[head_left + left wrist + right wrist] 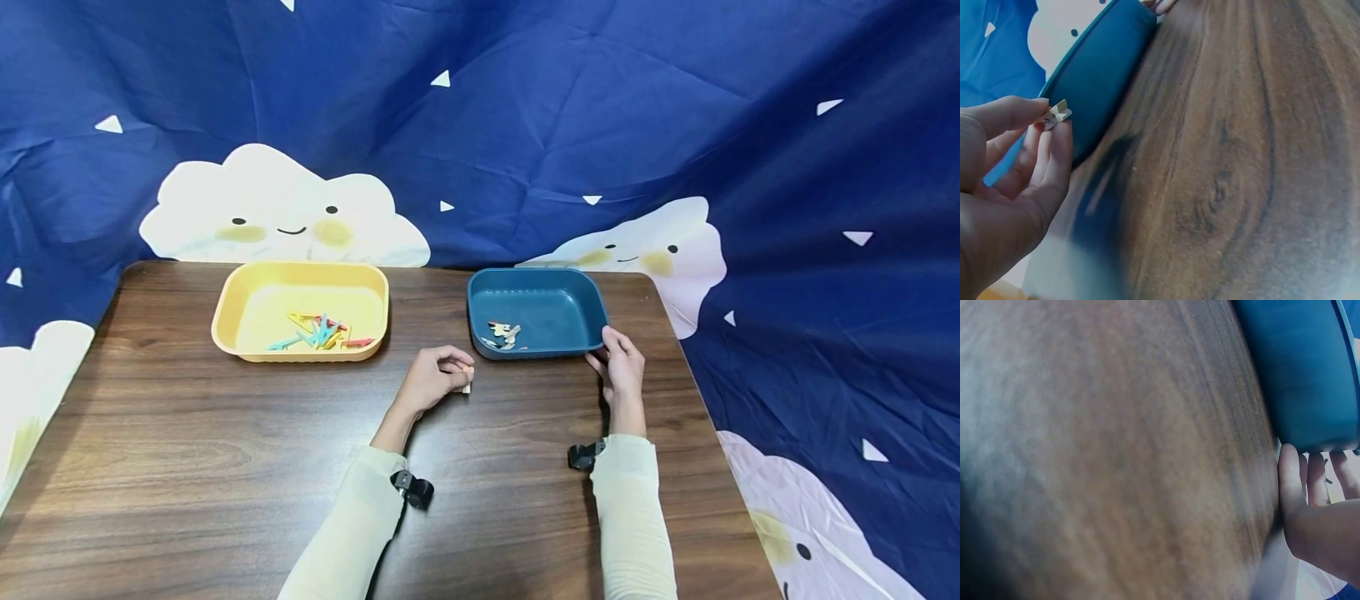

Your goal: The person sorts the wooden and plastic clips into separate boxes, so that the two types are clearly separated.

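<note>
Wood-grain tabletop [225,467] carries 2 shallow trays side by side at its far edge: a yellow tray [225,321] on the left with a loose heap of coloured clips [322,332], and a dark blue tray [592,304] on the right with a few pale, greyish clips [504,334] gathered near its front-left corner.

The left hand [435,379] hovers just in front of the blue tray's near-left corner, fingers curled, pinching a small pale clip [1057,114] between thumb and fingertips. In the left wrist view the clip sits at the very tips of the fingers [1054,150], close against the outer wall of the blue tray [1104,69], its jaws pointing up and away toward the tray rim. Its long axis is hard to read at this size, but it seems to run roughly toward the tray.

The right hand [622,371] rests on the near-right corner of the blue tray, fingers laid over the rim and thumb along the outside wall; the right wrist view shows the fingers [1291,481] tucked against the tray's underside edge.

So the blue tray lies directly ahead of both hands, between them, with the clip-holding left hand just beside the tray and the yellow tray well apart to the left.
</note>
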The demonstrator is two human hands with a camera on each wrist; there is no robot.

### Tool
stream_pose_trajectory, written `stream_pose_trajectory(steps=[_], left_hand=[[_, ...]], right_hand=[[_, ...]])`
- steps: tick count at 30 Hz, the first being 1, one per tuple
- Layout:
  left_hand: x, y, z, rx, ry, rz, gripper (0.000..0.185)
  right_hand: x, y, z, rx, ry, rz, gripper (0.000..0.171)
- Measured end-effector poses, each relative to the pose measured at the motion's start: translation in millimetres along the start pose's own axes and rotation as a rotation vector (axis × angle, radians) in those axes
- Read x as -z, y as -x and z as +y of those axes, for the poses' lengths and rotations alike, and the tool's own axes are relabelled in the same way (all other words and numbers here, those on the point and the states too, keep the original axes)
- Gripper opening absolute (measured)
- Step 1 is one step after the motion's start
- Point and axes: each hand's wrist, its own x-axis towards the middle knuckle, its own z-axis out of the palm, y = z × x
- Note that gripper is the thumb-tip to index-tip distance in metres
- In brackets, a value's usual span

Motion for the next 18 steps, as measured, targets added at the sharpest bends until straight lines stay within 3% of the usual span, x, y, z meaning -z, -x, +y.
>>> stream_pose_trajectory(steps=[18], left_hand=[[0.5,-13.3,3.4,0.011,0.060,-0.005,0.023]], right_hand=[[0,0,0,0.004,-0.007,0.004,0.046]])
